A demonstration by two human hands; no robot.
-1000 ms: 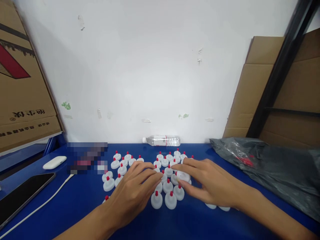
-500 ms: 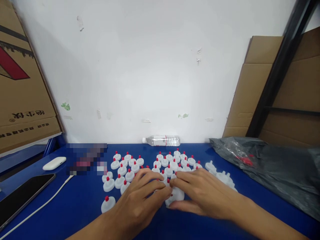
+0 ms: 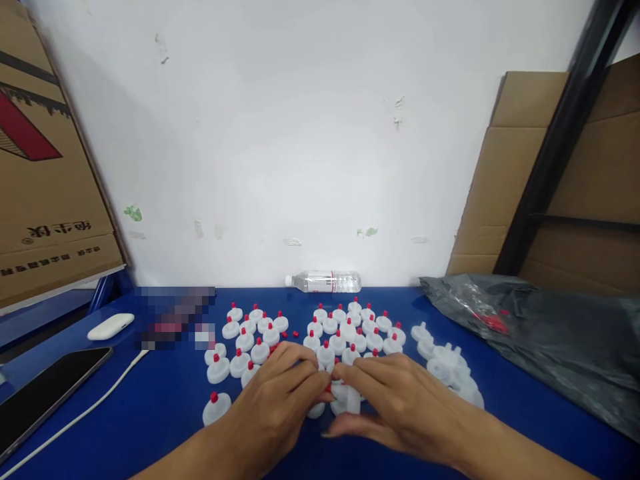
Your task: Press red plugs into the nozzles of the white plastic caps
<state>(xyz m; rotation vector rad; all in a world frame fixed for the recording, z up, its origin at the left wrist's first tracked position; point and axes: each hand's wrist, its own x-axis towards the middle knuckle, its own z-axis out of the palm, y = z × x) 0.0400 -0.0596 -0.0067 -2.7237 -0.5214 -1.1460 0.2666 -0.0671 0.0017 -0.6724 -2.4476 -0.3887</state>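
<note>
In the head view my right hand (image 3: 400, 403) grips a white plastic nozzle cap (image 3: 353, 400), turned on its side between the thumb and fingers. My left hand (image 3: 280, 393) is closed close beside it, with a small red tip cap (image 3: 328, 388) pinched at the fingertips near the held nozzle. Whether the two parts touch is hidden by my fingers. Around both hands stand many white nozzle caps with red tips, such as one nozzle cap (image 3: 239, 364) left of my left hand. A few loose red tip caps (image 3: 295, 335) lie behind my left hand.
White nozzle caps without red tips (image 3: 453, 367) are heaped to the right. A grey plastic bag (image 3: 560, 353) with a clear bag of red pieces (image 3: 490, 323) lies farther right. A water bottle (image 3: 325, 282) rests against the wall. A phone (image 3: 50, 393) and white cable (image 3: 95, 403) lie left.
The nozzle cap in my right hand has tipped from facing up onto its side. My fingers have shifted slightly toward me, uncovering more tipped caps behind and the untipped heap at right.
</note>
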